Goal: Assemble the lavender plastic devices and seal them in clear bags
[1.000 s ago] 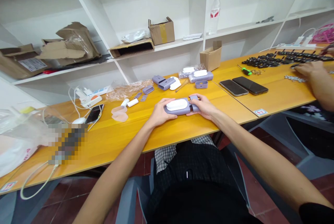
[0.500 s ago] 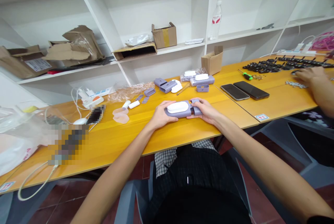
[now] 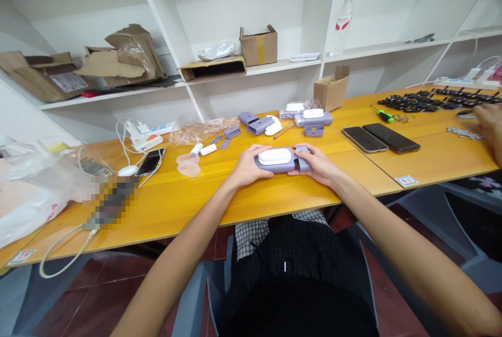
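Observation:
A purple device with a white oval top lies on the yellow table in front of me. My left hand is curled around its left end. My right hand grips the right end, fingers wrapped over a small purple end piece. Both hands rest on the tabletop.
Behind lie more purple and white parts, a second assembled unit, clear bags and a small cardboard box. Two phones lie to the right, a screwdriver and black parts beyond. Another person's hand works at far right. Chargers and a phone sit left.
The camera view has shifted a little to the left, so everything sits further right in the picture. My hands keep the same hold on the purple device.

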`<state>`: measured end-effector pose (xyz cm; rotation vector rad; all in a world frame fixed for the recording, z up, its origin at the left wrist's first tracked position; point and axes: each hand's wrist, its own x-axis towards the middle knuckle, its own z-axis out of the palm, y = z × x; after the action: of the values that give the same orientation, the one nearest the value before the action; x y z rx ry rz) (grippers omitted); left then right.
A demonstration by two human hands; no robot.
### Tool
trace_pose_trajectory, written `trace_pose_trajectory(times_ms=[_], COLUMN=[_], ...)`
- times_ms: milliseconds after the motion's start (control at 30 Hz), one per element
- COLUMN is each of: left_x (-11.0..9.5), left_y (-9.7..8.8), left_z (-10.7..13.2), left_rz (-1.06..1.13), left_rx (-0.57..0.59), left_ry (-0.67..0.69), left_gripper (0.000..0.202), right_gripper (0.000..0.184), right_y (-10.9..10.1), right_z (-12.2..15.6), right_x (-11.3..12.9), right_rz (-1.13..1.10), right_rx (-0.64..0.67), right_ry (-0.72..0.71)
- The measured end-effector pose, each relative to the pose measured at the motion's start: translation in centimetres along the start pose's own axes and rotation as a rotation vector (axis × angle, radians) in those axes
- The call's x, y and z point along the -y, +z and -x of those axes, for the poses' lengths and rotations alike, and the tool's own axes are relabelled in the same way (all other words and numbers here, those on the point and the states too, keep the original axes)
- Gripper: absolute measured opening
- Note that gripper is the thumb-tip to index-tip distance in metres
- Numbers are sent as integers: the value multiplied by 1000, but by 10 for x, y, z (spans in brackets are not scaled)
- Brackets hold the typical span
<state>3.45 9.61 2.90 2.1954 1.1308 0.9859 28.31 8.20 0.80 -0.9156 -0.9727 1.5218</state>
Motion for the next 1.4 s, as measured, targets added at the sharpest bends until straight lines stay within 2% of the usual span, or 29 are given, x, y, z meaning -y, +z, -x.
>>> trace_pose_trajectory(times_ms=[400, 900, 1233, 1400], left_x=[-2, 7, 11, 11], left_y=[-5, 11, 14, 13], left_z=[-1, 3, 4, 2], left_rz=[71, 100, 23, 45], left_rx=[25, 16, 1, 11], left_ry=[-11, 0, 52, 58], left_gripper=[84, 85, 86, 85], right_gripper=[15, 32, 45, 40], right_y=[3, 6, 4, 5], right_z=[3, -1, 0, 2], right_x=[4, -3, -4, -4], right_rz=[-75, -37, 24, 19], right_rx=[34, -112, -62, -53], right_ry=[41, -23, -33, -33])
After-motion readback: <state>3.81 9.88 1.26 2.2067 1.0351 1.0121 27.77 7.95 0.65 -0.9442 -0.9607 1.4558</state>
